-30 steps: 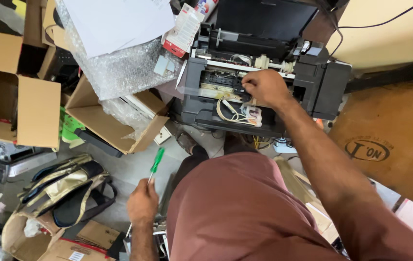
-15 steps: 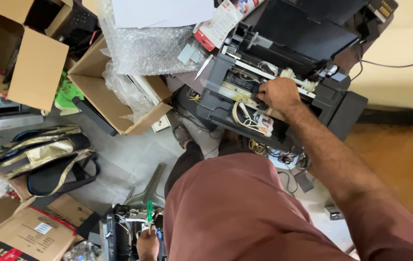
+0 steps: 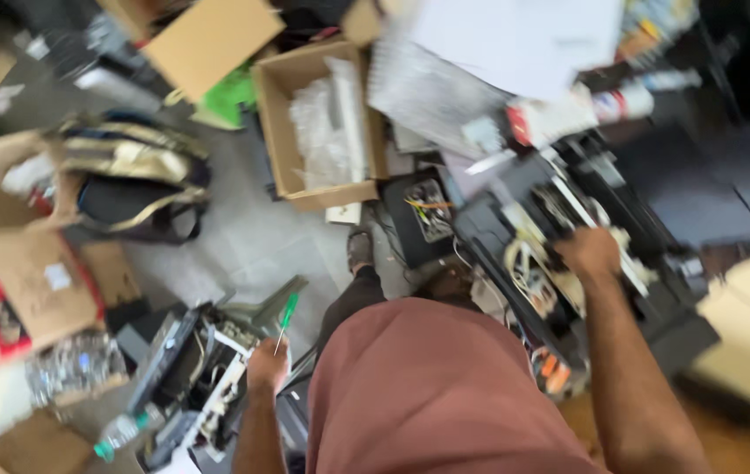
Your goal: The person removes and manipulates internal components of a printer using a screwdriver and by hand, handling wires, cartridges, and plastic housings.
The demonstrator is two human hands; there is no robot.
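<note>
My left hand [image 3: 267,364] grips a green-handled screwdriver [image 3: 286,314] that points up and away, just above a dismantled black device [image 3: 189,376] on the floor at lower left. My right hand [image 3: 589,252] rests inside an opened black printer [image 3: 568,263] at the right, fingers on its white internal parts and cables. Whether that hand pinches anything is blurred. My knee in reddish-brown cloth [image 3: 428,386] fills the lower middle.
An open cardboard box [image 3: 322,123] with plastic wrap stands at top centre. A black and gold bag [image 3: 133,180] lies at left beside more cardboard boxes [image 3: 19,281]. Bubble wrap and white paper [image 3: 515,39] lie at top right. A small black tray of parts [image 3: 428,211] sits near the printer.
The view has swung left and blurred. My left hand with the screwdriver has come up over the dismantled device. My right hand stays in the printer.
</note>
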